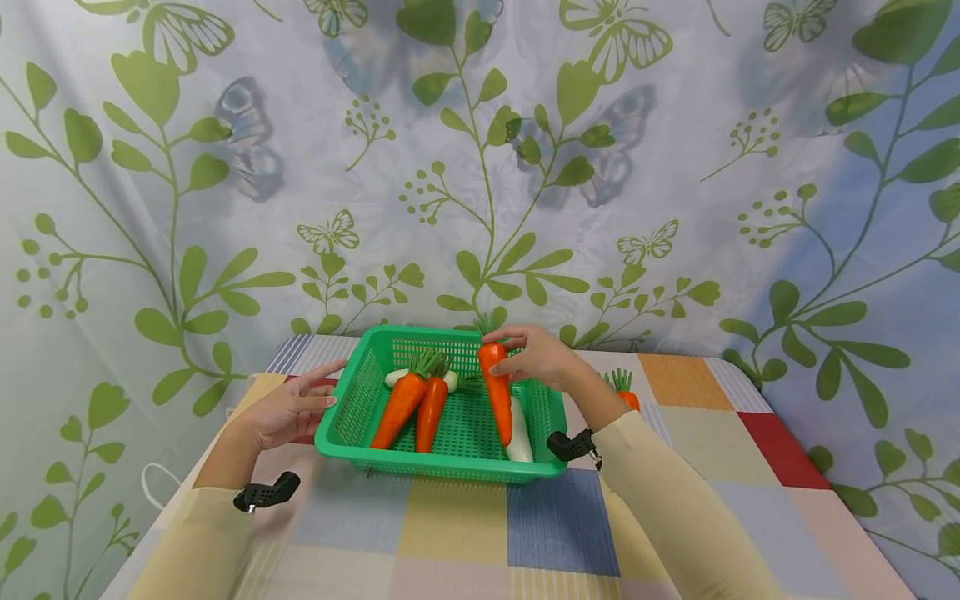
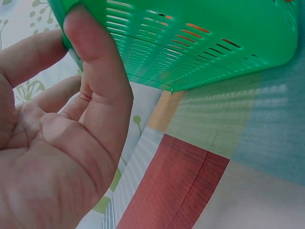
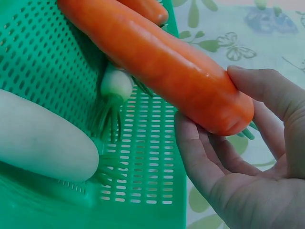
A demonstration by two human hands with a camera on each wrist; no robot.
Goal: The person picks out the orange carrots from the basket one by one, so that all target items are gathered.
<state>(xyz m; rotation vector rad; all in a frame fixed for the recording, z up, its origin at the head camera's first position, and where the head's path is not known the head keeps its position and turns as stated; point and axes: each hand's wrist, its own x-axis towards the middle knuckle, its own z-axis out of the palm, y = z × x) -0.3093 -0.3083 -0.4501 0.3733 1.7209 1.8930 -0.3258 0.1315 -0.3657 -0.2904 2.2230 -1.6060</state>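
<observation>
A green basket (image 1: 360,433) sits in the lower middle of the head view on a worktop (image 1: 465,533) covered with a checked cloth of yellow, blue, red and pale squares. The right hand (image 1: 536,358), just right of centre, pinches the thick top end of a carrot (image 1: 497,392) between thumb and fingers; the carrot slopes down into the right part of the basket, its tip low beside a white radish (image 1: 519,437) lying against the right wall. In the right wrist view the same carrot (image 3: 157,67) crosses the frame from upper left to the middle right, with the thumb on its upper side and the fingers (image 3: 200,152) curled under its blunt end, while the white radish (image 3: 43,138) lies at the left on the basket floor. Two more carrots (image 1: 411,404) lie side by side in the left half of the basket, their green tops pointing to the far wall, with a second white piece (image 1: 397,377) behind them. The left hand (image 1: 288,408), at the left of the basket, has its fingers nearly straight and touching the left rim; the left wrist view shows the thumb (image 2: 95,67) pressed against the basket's outer wall (image 2: 200,43) and the palm holding nothing. Another carrot (image 1: 625,393) lies on the cloth just right of the basket, partly hidden behind the right wrist
</observation>
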